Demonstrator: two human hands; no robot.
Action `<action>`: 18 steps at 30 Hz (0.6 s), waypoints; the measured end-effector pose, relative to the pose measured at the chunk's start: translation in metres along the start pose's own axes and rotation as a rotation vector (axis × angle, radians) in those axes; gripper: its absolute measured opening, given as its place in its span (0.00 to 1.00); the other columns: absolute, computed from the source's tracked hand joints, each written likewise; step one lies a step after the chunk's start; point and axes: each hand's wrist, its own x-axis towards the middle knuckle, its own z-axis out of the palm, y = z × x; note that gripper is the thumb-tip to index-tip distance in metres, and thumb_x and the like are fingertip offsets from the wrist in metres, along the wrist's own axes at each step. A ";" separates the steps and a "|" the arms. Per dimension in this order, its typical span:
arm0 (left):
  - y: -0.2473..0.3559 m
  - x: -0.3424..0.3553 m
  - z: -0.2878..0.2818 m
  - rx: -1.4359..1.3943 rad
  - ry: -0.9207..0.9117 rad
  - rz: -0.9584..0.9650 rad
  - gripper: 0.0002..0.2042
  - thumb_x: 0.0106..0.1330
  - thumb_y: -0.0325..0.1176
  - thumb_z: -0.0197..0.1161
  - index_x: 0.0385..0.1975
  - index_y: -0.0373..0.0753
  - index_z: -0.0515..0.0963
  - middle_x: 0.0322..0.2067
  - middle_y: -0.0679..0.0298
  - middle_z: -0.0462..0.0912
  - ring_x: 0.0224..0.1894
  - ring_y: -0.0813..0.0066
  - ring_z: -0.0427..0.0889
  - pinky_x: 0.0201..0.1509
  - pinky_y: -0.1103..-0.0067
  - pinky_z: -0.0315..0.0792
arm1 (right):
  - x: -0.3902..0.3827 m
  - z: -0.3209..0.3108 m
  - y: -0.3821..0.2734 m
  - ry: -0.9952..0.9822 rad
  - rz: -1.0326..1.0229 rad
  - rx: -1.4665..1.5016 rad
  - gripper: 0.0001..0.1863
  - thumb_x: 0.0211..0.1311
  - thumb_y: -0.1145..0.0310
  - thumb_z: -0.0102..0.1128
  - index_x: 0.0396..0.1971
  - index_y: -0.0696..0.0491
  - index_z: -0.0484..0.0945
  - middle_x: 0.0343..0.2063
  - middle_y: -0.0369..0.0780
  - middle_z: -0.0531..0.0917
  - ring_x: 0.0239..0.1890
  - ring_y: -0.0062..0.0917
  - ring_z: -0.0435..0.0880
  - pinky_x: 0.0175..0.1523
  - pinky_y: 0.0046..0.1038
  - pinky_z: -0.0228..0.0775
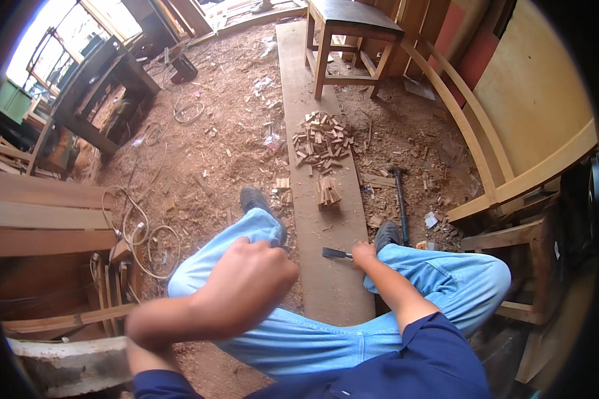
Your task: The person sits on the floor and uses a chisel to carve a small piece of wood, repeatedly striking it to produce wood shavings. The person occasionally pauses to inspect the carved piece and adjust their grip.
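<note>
My right hand (364, 255) is closed around a chisel (336, 253), low over the right edge of a long wooden plank (333, 292). The chisel's flat dark blade points left across the plank. My left hand (249, 272) is raised in front of my left leg, its fingers curled into a fist. Whatever it may hold is hidden behind the back of the hand. Farther along the plank stands a small cluster of wooden pegs (328, 191). Beyond it lies a loose heap of small wood pieces (323, 139).
A hammer (401, 206) lies right of the plank by my right shoe. A dark-topped stool (353, 40) straddles the plank's far end. Curved wooden frames (472, 126) lean at the right. A pale cable (140, 233) coils at the left, and shavings cover the floor (213, 153).
</note>
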 end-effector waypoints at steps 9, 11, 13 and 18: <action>0.103 0.020 -0.119 0.469 -0.202 0.024 0.05 0.56 0.32 0.65 0.21 0.41 0.82 0.24 0.61 0.82 0.33 0.68 0.84 0.34 0.69 0.75 | 0.011 0.012 0.006 0.044 0.018 0.024 0.20 0.56 0.61 0.69 0.48 0.51 0.86 0.54 0.43 0.83 0.59 0.36 0.82 0.59 0.44 0.75; 0.116 0.032 -0.118 0.579 -0.218 0.007 0.05 0.58 0.33 0.65 0.23 0.42 0.83 0.24 0.62 0.83 0.33 0.69 0.84 0.35 0.69 0.76 | 0.010 0.011 0.008 0.038 0.014 0.029 0.20 0.55 0.61 0.68 0.48 0.52 0.86 0.54 0.44 0.84 0.58 0.37 0.82 0.59 0.44 0.76; 0.129 0.044 -0.108 0.720 -0.223 -0.011 0.05 0.60 0.34 0.66 0.25 0.43 0.84 0.25 0.63 0.84 0.32 0.70 0.84 0.35 0.68 0.77 | 0.009 0.009 0.007 0.029 0.006 0.030 0.21 0.54 0.60 0.68 0.48 0.53 0.87 0.53 0.45 0.84 0.57 0.37 0.83 0.59 0.43 0.76; 0.156 0.085 -0.082 1.193 -0.215 -0.155 0.05 0.64 0.36 0.66 0.28 0.45 0.86 0.27 0.65 0.87 0.30 0.72 0.84 0.36 0.66 0.79 | 0.001 -0.002 -0.004 0.017 -0.031 0.016 0.23 0.52 0.59 0.67 0.48 0.54 0.87 0.51 0.47 0.85 0.55 0.39 0.84 0.59 0.42 0.77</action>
